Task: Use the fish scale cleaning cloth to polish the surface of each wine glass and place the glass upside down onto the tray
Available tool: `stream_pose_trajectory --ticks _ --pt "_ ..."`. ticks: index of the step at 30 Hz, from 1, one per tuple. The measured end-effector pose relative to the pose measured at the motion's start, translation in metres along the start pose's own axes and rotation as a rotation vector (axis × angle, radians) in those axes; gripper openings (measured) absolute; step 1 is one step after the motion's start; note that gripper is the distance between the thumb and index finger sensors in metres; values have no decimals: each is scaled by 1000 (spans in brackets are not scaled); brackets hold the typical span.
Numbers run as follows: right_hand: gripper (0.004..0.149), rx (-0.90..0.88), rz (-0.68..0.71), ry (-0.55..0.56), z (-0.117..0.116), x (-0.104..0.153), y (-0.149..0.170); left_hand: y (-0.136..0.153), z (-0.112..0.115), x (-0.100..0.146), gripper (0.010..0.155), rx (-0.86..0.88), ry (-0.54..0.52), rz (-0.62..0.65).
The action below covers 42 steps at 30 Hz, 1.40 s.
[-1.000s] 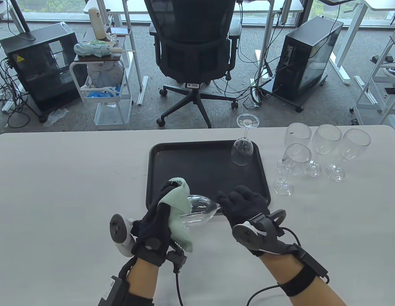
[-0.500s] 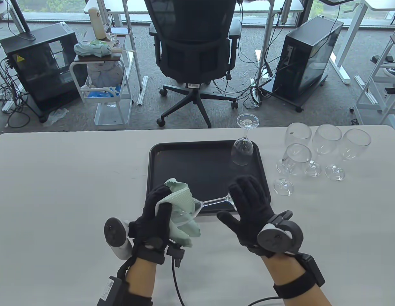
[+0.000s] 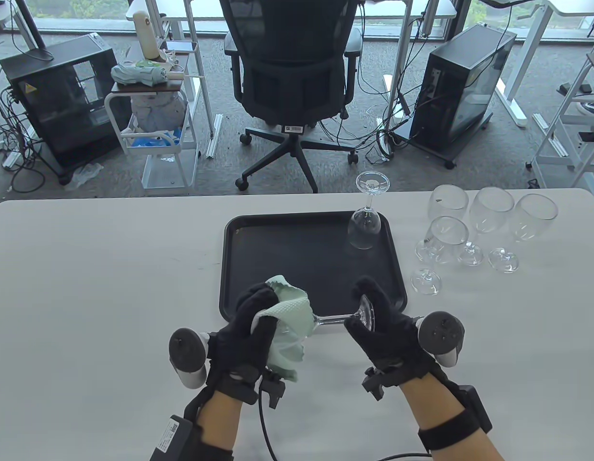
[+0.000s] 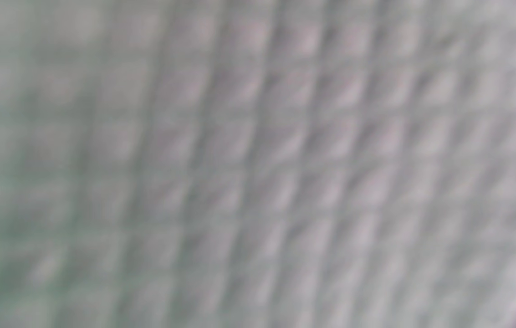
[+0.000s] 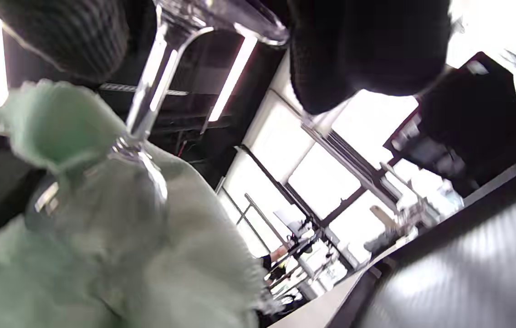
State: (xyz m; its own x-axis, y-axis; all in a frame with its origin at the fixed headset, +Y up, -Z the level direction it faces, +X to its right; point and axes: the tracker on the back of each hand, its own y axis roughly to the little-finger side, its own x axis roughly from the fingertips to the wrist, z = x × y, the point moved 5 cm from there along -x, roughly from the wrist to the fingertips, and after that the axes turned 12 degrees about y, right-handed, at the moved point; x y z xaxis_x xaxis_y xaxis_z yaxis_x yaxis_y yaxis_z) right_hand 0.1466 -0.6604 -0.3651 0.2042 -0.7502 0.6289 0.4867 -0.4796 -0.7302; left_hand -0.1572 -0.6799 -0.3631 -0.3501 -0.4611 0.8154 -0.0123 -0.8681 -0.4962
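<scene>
Nearest the camera, both gloved hands are up over the near edge of the counter. The left hand has its fingers curled round the pale green cloth, bunched over the bowl of the wine glass, which lies on its side in the air between the two hands. In the left wrist view there is nothing but blurred cloth weave filling the lens. The right hand pinches the foot of that glass, thumb one side, fingers the other, with the stem running left into the cloth. The right wrist view shows the stem dropping into the green cloth.

Just beyond the hands sits the black tray, and at its far right corner stands one upside-down glass, foot in the air. Off to the right of the tray, four upright glasses wait in a cluster on the counter. Farther back, past the counter's edge, is an office chair.
</scene>
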Motion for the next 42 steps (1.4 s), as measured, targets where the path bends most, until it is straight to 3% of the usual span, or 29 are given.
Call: stream_pose_trajectory --ticks 2,3,7,8,10,11,13,16,17,20,24,25,26,29,31,33,37,39,42 --pt "93 115 172 109 8 2 -16 9 4 0 58 125 38 -65" --pt "93 107 189 122 9 3 -18 8 6 0 59 153 55 -53" --pt "76 -161 -101 98 5 2 3 1 8 0 61 75 52 -16" --pt "76 -244 -288 41 0 3 15 -5 10 -1 61 24 57 42" --pt "77 -338 -450 -42 -6 7 22 -7 8 1 60 -52 8 59" --pt "78 -355 -394 -61 -4 5 17 -6 6 1 59 -47 -9 60" --pt "85 -165 -217 -10 4 2 5 -3 7 0 58 7 39 30" --pt "95 150 188 65 10 3 -23 4 3 0 58 89 25 -23" --pt "95 165 245 100 12 4 -26 6 6 -1 58 115 59 -36" --pt "83 -39 66 116 11 2 -13 2 7 -1 59 87 45 -25" --pt "78 -280 -318 -6 -2 4 15 -10 8 0 60 -35 27 60" --pt "79 -337 -301 -28 -3 4 12 -10 5 0 59 -51 2 49" --pt "83 -277 -242 -12 -1 4 8 -10 5 -1 58 -21 17 54" --pt "94 77 135 44 8 3 -19 -4 2 0 58 34 16 8" --pt "95 135 252 106 13 4 -30 1 5 0 58 103 57 -46" --pt "86 -24 93 125 14 3 -20 -3 6 0 59 82 51 -14" --pt "79 -293 -320 19 0 5 9 -12 6 0 60 -16 27 51" --pt "84 -244 -216 -26 1 2 1 -10 4 -1 58 -10 19 46" --pt "92 86 143 44 10 1 -22 -4 3 -1 58 44 29 0"
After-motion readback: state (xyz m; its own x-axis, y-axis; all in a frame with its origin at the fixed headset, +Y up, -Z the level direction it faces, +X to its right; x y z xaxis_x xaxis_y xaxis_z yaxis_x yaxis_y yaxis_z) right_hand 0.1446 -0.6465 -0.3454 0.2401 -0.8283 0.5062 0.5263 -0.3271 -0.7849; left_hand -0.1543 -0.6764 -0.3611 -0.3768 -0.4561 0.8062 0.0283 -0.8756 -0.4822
